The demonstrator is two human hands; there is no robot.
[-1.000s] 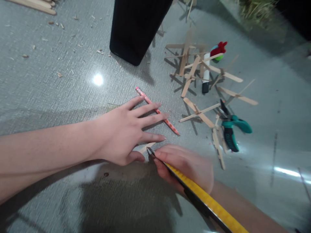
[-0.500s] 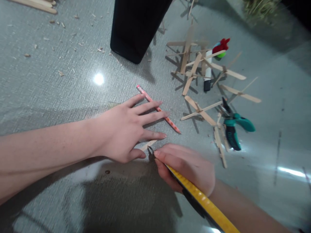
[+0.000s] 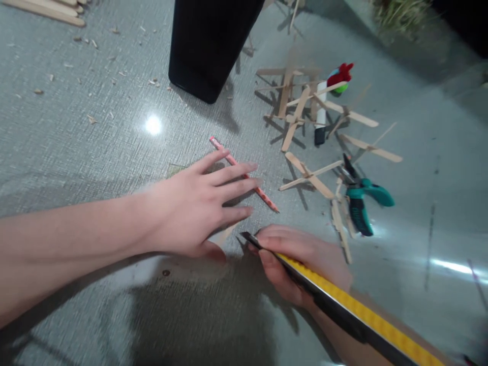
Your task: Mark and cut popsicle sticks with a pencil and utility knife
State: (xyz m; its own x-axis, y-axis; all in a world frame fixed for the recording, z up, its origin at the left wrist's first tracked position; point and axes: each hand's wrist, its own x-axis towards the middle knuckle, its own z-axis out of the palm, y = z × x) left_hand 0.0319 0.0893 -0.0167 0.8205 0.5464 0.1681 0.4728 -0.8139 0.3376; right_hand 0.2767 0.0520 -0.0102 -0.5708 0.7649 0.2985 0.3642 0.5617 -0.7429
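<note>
My left hand lies flat with fingers spread, the fingertips over a pink patterned pencil. A pale wooden stick shows between its thumb and little finger; the rest of it is hidden under the hand. My right hand is closed around a yellow and black utility knife. The knife's dark blade points left, a short way right of the stick and apart from it.
Several crossed craft-stick pieces lie at the right, beside green-handled pliers and a white marker with a red topper. A black phone-like slab is at the top. Craft sticks lie top left, with scattered wood chips.
My right hand has drawn the knife back to the right, and its blade has lifted away from the stick. My left hand stays nearly in place. The view has shifted slightly.
</note>
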